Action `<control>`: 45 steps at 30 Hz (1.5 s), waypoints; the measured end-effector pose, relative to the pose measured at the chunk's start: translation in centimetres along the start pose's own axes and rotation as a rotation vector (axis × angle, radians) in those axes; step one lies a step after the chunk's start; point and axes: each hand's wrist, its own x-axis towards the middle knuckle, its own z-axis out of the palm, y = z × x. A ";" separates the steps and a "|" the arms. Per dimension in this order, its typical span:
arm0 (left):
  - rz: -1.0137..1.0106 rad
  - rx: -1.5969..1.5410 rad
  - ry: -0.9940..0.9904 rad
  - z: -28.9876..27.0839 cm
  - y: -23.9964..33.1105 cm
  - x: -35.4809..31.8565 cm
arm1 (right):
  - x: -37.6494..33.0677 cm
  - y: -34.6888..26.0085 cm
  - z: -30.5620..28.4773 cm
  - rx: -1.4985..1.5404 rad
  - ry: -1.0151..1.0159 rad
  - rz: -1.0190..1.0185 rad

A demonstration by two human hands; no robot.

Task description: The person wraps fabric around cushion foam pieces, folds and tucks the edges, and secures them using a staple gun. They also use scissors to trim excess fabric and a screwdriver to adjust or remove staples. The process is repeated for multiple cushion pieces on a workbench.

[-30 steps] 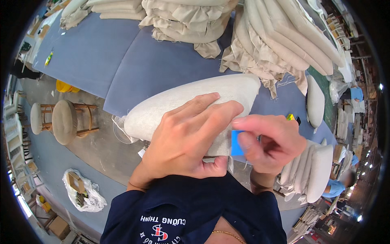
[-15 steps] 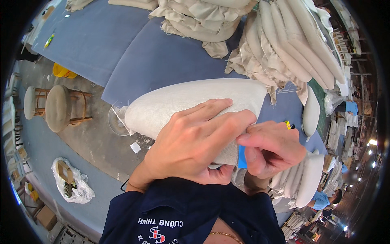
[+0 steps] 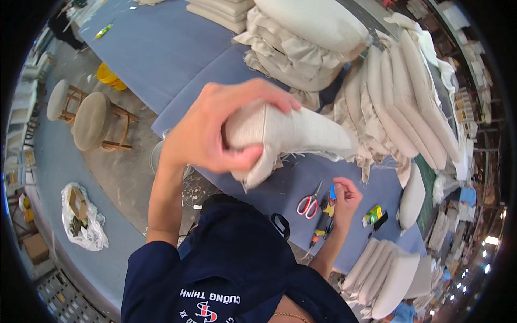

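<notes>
Left hand: the left end of the cushion is gripped by the left hand (image 3: 196,126), with the thumb on the near side and the fingers over the top
Cushion: the pale cushion (image 3: 301,129) is held tilted above the near part of the blue-grey table (image 3: 161,59), its far end pointed right; loose threads are seen along its lower edge
Right hand: a blue piece (image 3: 332,192) is held at the curled fingers of the right hand (image 3: 346,199), to the right of the cushion and nearer
Tools: scissors (image 3: 308,206) with red and white handles are laid left of the right hand; a yellow and black tool (image 3: 322,223) is placed between them
Small box: a yellow and green box (image 3: 372,214) is set right of the right hand
Cushion piles: covered cushions are stacked at the far middle (image 3: 301,48) and leaned in a row at the far right (image 3: 401,102)
Floor: a round-seated stool (image 3: 92,121) is placed on the left
</notes>
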 end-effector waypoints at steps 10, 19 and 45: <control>-0.138 -0.023 -0.050 -0.4 -3.9 5.2 | -5.7 28.1 -13.6 -0.936 0.438 0.113; -0.231 -0.052 -0.032 0.3 -4.4 7.6 | -11.1 30.3 -13.2 -1.092 0.514 0.323; -0.180 0.105 -0.209 7.0 -0.4 9.7 | -1.2 -19.9 4.6 -0.753 -0.030 -0.677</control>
